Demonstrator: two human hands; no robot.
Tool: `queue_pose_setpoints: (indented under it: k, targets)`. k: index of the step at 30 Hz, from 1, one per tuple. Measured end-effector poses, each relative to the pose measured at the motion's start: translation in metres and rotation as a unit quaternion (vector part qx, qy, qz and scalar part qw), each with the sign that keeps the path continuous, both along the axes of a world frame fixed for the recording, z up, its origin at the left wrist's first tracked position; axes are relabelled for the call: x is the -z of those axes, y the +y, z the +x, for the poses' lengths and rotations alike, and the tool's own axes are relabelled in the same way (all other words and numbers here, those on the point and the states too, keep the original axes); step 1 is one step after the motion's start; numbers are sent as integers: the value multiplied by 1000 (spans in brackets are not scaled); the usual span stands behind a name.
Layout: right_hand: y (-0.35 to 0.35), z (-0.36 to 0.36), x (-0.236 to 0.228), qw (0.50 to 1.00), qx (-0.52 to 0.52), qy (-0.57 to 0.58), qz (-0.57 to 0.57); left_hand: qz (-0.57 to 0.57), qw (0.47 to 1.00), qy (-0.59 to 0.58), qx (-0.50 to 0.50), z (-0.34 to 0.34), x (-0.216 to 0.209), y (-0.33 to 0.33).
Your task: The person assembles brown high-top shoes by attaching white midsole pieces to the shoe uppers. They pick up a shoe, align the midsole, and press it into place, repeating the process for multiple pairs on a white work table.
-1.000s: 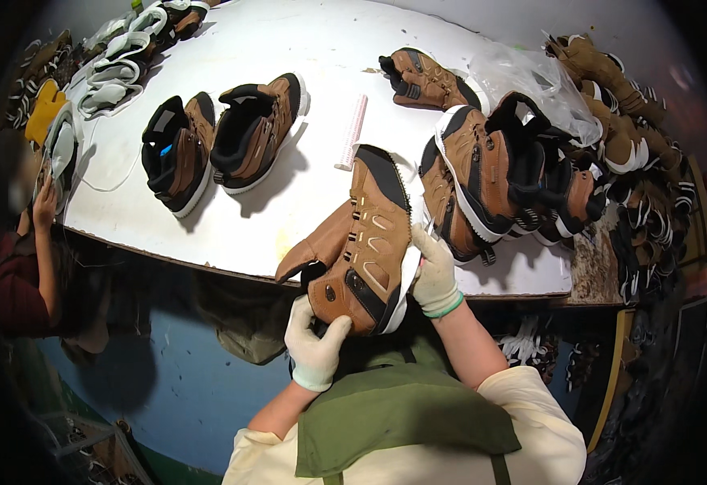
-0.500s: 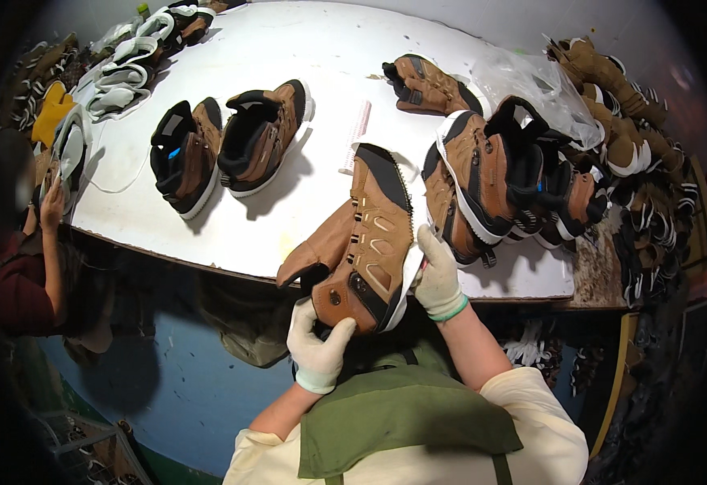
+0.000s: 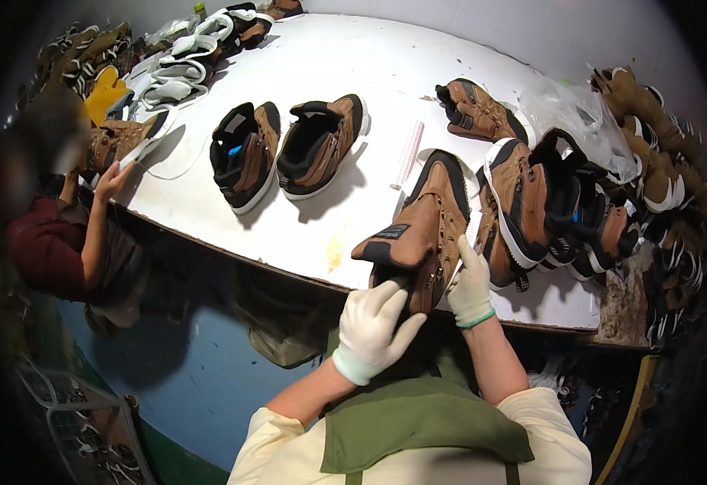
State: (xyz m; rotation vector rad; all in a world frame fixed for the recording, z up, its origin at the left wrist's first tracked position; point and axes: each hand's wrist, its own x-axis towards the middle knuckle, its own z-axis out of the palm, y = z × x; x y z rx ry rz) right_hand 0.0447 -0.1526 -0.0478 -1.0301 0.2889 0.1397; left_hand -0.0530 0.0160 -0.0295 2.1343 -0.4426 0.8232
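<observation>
A brown hiking shoe (image 3: 430, 230) with black trim and a pale sole is at the table's near edge, toe pointing away from me, its tongue folded out to the left. My left hand (image 3: 376, 327), in a white glove, grips the heel end, some fingers inside the opening and the thumb outside. Along the sole's right side, my gloved right hand (image 3: 472, 287) holds the shoe; its palm side is partly hidden. Just right of it, several similar shoes (image 3: 523, 202) crowd together. Two more, a left one (image 3: 244, 162) and a right one (image 3: 321, 149), stand farther left.
Another shoe (image 3: 479, 109) lies farther back, beside a clear plastic bag (image 3: 584, 129). Brown uppers (image 3: 652, 145) pile up at the right. A printed strip (image 3: 408, 158) lies on the white table (image 3: 353, 65). At the left, a co-worker's hand (image 3: 113, 179) holds another shoe (image 3: 123, 145).
The shoe has turned so that its opening and tongue face up more. My left fingers have moved from the heel's outside into the opening. The view has shifted left.
</observation>
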Motion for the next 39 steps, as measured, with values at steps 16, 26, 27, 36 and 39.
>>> queue_pose_setpoints:
  k: [16, 26, 27, 36, 39]
  targets:
    - [-32, -5, 30, 969, -100, 32, 225, -167, 976, 89, -110, 24, 17, 87]
    - [-28, -8, 33, 974, -88, 16, 209, -85, 955, 66, -276, 48, 50, 168]
    - [-29, -8, 35, 974, -88, 15, 210, -100, 948, 72, -294, 53, 52, 181]
    - [-22, -15, 24, 969, -102, -8, 224, -51, 907, 227, -352, 114, 66, 254]
    - [-23, -15, 16, 962, -110, -16, 250, -60, 904, 262, -332, 142, 76, 271]
